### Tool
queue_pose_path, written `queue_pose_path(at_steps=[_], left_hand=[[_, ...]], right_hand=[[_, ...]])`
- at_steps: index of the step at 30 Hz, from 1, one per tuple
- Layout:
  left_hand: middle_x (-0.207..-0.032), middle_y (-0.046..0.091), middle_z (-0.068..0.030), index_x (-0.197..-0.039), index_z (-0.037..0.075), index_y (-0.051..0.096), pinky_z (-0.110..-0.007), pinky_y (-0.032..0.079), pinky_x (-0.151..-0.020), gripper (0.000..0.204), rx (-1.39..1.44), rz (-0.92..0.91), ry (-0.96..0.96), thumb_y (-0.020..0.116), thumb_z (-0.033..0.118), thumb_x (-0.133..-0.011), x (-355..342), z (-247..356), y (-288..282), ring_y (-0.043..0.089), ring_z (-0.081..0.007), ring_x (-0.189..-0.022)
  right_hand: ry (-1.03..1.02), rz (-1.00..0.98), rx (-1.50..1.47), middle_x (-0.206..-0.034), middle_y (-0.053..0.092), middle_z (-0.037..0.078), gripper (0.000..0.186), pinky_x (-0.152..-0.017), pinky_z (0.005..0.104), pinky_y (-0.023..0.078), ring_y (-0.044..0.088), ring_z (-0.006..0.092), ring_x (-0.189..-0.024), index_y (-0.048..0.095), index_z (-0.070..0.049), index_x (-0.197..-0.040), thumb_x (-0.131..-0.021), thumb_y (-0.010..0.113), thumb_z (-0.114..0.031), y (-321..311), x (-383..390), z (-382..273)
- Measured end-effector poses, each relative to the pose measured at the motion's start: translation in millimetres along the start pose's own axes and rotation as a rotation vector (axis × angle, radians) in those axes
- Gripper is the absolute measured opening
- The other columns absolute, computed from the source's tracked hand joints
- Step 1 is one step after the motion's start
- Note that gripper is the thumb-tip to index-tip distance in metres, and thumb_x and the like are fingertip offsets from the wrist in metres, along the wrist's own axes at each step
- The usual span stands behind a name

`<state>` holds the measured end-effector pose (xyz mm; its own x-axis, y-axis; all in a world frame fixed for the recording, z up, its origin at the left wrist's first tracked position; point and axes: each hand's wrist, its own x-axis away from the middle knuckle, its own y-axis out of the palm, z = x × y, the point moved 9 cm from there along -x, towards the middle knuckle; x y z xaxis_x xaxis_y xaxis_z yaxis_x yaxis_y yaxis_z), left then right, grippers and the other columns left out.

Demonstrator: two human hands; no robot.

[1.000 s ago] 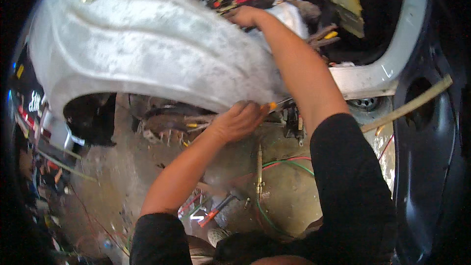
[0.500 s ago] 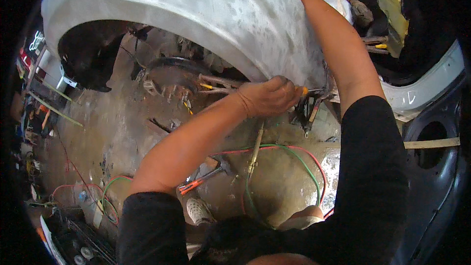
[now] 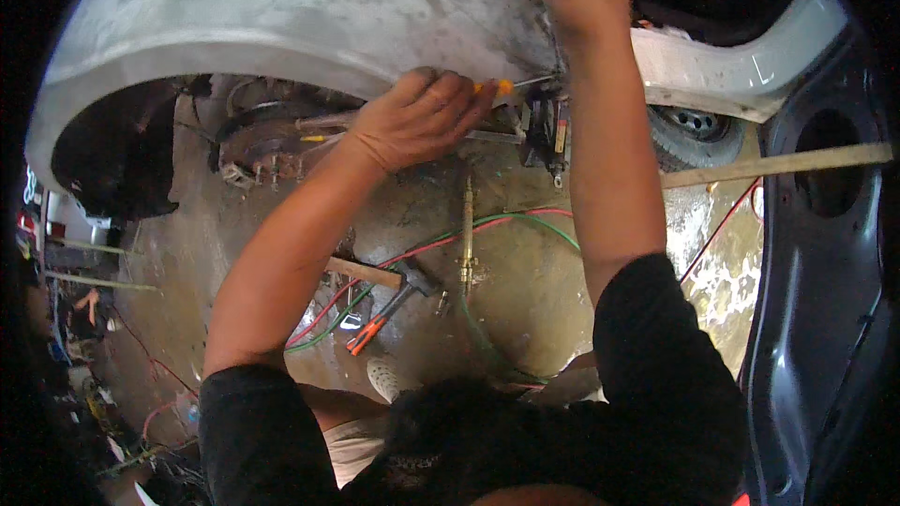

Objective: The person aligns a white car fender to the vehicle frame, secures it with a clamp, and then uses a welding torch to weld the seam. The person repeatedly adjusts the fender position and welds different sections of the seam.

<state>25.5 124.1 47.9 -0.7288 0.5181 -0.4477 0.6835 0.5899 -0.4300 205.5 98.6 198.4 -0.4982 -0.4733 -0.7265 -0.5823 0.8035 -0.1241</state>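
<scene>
Beside fender (image 3: 281, 14), left hand (image 3: 417, 119) curled round screwdriver (image 3: 503, 87)

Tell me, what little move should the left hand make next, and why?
Perhaps ease the orange-handled tool slightly rightward: the bare left hand grips it, and its thin metal shaft points right, toward the lower right corner of the curved, silver-grey metal panel.

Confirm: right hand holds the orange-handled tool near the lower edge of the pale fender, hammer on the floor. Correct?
Wrong hand: the head view shows the left hand holding the orange-handled tool. The rest stands: it is near the lower edge of the pale fender, with the hammer on the floor.
</scene>
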Motion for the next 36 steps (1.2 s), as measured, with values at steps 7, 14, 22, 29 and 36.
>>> queue_pose_path(at_steps=[7, 14, 22, 29, 36], left_hand=[[-0.114, 0.061, 0.0028, -0.143, 0.018, 0.062, -0.033, 0.048, -0.092, 0.060, 0.037, -0.113, 0.025, 0.062, 0.027, -0.084, -22, 4, -2, 0.056, -0.0139, -0.110], [-0.105, 0.065, 0.0109, -0.140, 0.029, 0.065, -0.031, 0.045, -0.086, 0.053, -0.012, -0.150, -0.019, 0.069, 0.031, -0.087, -32, 4, -6, 0.060, -0.0087, -0.101], [-0.103, 0.066, 0.0115, -0.138, 0.030, 0.067, -0.031, 0.044, -0.089, 0.057, -0.014, -0.132, -0.025, 0.075, 0.031, -0.081, -39, 6, -4, 0.062, -0.0080, -0.096], [-0.104, 0.066, 0.0118, -0.139, 0.030, 0.066, -0.031, 0.043, -0.090, 0.056, -0.037, -0.143, -0.031, 0.075, 0.032, -0.083, -37, 7, -1, 0.061, -0.0080, -0.097], [-0.103, 0.066, 0.0126, -0.135, 0.031, 0.069, -0.030, 0.042, -0.089, 0.053, -0.071, -0.121, -0.029, 0.075, 0.035, -0.082, -34, 4, -5, 0.060, -0.0070, -0.094]], right_hand=[[0.244, 0.188, 0.145, -0.080, 0.060, 0.003, 0.023, -0.063, 0.0321, 0.046, 0.054, 0.0135, -0.070, 0.061, -0.002, -0.111, -0.108, 0.050, -0.023, -54, 293, 116], [0.220, 0.376, 0.176, -0.080, 0.059, 0.009, 0.018, -0.064, 0.0393, 0.047, 0.059, 0.0237, -0.071, 0.059, -0.002, -0.109, -0.105, 0.054, -0.019, -24, 348, 158], [0.161, 0.462, -0.012, -0.085, 0.063, 0.019, 0.020, -0.064, 0.0483, 0.049, 0.063, 0.0373, -0.071, 0.059, -0.002, -0.106, -0.104, 0.057, -0.021, -19, 338, 171], [0.266, 0.401, 0.171, -0.085, 0.065, 0.022, 0.022, -0.061, 0.0502, 0.051, 0.067, 0.0413, -0.074, 0.060, -0.001, -0.106, -0.103, 0.059, -0.023, -7, 327, 184], [0.336, 0.289, 0.262, -0.084, 0.065, 0.021, 0.020, -0.063, 0.0502, 0.050, 0.065, 0.0427, -0.074, 0.057, -0.001, -0.108, -0.103, 0.057, -0.021, -10, 298, 187]])
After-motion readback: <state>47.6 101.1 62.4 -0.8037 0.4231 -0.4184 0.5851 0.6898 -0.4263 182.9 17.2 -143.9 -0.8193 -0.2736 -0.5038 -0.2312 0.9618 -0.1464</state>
